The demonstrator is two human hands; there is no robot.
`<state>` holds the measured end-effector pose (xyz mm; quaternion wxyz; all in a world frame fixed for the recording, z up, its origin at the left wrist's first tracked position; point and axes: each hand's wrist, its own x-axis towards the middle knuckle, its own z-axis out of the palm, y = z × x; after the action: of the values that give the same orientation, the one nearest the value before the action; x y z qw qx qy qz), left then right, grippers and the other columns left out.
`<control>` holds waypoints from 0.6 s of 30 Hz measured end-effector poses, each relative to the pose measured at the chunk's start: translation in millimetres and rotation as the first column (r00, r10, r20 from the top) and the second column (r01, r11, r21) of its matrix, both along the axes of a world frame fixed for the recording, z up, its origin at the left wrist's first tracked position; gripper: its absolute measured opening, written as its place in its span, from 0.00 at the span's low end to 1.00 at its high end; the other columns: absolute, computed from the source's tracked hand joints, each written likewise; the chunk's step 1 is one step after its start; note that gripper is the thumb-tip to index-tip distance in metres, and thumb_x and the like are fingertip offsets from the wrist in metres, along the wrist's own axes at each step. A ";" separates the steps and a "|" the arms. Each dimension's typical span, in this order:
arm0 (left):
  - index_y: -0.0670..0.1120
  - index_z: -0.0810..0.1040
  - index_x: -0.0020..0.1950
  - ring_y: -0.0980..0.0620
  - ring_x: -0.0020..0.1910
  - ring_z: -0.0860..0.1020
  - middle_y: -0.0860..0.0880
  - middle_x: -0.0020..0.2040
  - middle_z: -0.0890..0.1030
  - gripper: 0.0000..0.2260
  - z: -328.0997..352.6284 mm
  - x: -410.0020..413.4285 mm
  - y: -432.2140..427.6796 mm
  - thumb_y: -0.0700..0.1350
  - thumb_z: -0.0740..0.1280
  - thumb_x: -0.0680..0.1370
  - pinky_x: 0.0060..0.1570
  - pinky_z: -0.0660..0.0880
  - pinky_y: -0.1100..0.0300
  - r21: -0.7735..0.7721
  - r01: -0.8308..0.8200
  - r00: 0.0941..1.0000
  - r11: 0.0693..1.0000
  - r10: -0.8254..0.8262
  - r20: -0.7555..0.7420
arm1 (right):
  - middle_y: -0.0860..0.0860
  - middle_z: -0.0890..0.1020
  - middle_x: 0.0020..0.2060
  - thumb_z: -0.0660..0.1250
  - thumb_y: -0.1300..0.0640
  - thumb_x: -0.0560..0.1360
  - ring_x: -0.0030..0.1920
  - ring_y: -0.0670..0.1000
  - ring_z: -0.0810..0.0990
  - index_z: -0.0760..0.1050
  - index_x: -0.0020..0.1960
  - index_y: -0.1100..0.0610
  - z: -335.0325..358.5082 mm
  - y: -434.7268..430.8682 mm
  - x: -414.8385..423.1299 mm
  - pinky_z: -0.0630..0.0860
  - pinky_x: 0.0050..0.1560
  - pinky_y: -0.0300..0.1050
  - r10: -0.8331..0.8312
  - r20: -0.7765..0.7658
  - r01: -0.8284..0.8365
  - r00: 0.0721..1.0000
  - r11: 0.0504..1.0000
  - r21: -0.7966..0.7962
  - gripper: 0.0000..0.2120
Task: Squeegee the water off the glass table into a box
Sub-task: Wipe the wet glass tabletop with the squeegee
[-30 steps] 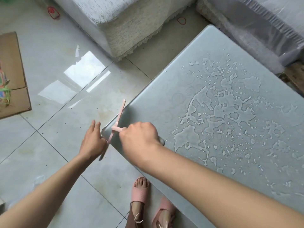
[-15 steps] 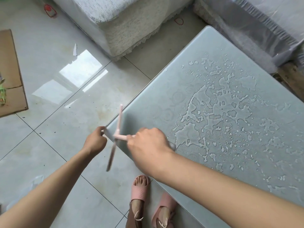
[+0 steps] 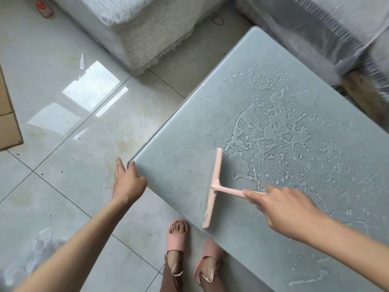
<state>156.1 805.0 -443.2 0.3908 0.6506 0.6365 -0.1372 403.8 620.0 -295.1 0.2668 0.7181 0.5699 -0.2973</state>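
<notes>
A pink squeegee [image 3: 213, 187] lies blade-down on the glass table [image 3: 181, 148], near the table's front-left part, its blade running from near the front edge up toward the puddle. My right hand [image 3: 284, 209] grips the end of its handle, fingers curled round it. Water [image 3: 273, 131] spreads in a broad patch and scattered drops over the middle and right of the glass. My left hand [image 3: 128, 182] rests at the table's near-left corner with relaxed fingers touching the edge. No box shows in view.
Glossy tiled floor [image 3: 73, 133] lies left of the table. A covered sofa [image 3: 136, 28] stands at the back, another covered seat [image 3: 326, 28] at back right. Cardboard [image 3: 8, 127] lies at the left edge, crumpled plastic [image 3: 35, 256] at lower left. My feet in pink sandals [image 3: 176, 239] stand under the front edge.
The squeegee was off the table's left corner between both hands; my right hand has carried it rightward onto the glass. My left hand has let go and now touches the corner.
</notes>
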 end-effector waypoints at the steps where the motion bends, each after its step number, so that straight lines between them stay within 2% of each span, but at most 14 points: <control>1: 0.42 0.65 0.69 0.41 0.76 0.50 0.42 0.78 0.42 0.21 2.6 2.8 -3.4 0.36 0.56 0.75 0.70 0.58 0.47 0.016 0.042 0.999 0.999 -0.042 -0.023 | 0.51 0.75 0.54 0.54 0.53 0.80 0.54 0.55 0.78 0.56 0.72 0.40 4.5 -2.8 5.7 0.71 0.44 0.46 0.006 0.025 -0.006 1.000 1.000 -0.003 0.22; 5: 0.41 0.67 0.69 0.43 0.77 0.47 0.41 0.78 0.41 0.21 4.7 13.1 -16.7 0.38 0.57 0.75 0.71 0.56 0.48 0.058 0.244 0.966 0.968 -0.237 -0.106 | 0.53 0.76 0.52 0.56 0.59 0.77 0.52 0.54 0.80 0.63 0.69 0.45 20.5 9.8 0.9 0.64 0.38 0.46 0.116 0.080 -0.122 0.990 0.989 0.079 0.22; 8: 0.43 0.65 0.72 0.44 0.77 0.46 0.41 0.78 0.41 0.23 4.0 21.1 -26.8 0.39 0.57 0.76 0.72 0.54 0.49 0.064 0.362 0.924 0.930 -0.348 -0.162 | 0.55 0.76 0.51 0.57 0.61 0.76 0.49 0.55 0.80 0.65 0.68 0.48 19.1 27.1 -22.0 0.62 0.37 0.45 0.185 0.008 -0.183 0.983 0.964 0.191 0.22; 12: 0.44 0.60 0.75 0.45 0.77 0.45 0.43 0.78 0.41 0.25 5.1 34.1 -43.4 0.39 0.56 0.76 0.73 0.52 0.50 0.040 0.432 0.889 0.901 -0.418 -0.185 | 0.56 0.76 0.53 0.60 0.62 0.76 0.51 0.56 0.79 0.69 0.66 0.52 -3.5 37.9 -38.4 0.62 0.33 0.44 0.269 -0.020 -0.261 0.963 0.949 0.177 0.19; 14: 0.45 0.58 0.76 0.45 0.78 0.44 0.44 0.79 0.42 0.26 4.9 38.0 -49.2 0.40 0.56 0.77 0.74 0.50 0.51 0.031 0.467 0.872 0.884 -0.454 -0.184 | 0.56 0.76 0.54 0.60 0.61 0.76 0.53 0.56 0.79 0.69 0.66 0.52 -9.3 29.3 -28.1 0.63 0.37 0.45 0.243 -0.013 -0.237 0.970 0.957 0.169 0.19; 18: 0.45 0.57 0.76 0.47 0.78 0.45 0.46 0.79 0.44 0.27 4.8 43.3 -58.9 0.41 0.56 0.76 0.74 0.50 0.51 0.028 0.548 0.822 0.836 -0.532 -0.204 | 0.55 0.77 0.53 0.59 0.60 0.76 0.55 0.56 0.78 0.68 0.65 0.47 -6.7 -16.4 13.3 0.63 0.41 0.45 0.070 -0.008 -0.068 0.998 0.988 0.138 0.19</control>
<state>199.4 746.1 -438.3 0.2460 0.8041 0.4656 -0.2759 417.0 603.7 -301.8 0.2231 0.7129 0.6151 -0.2525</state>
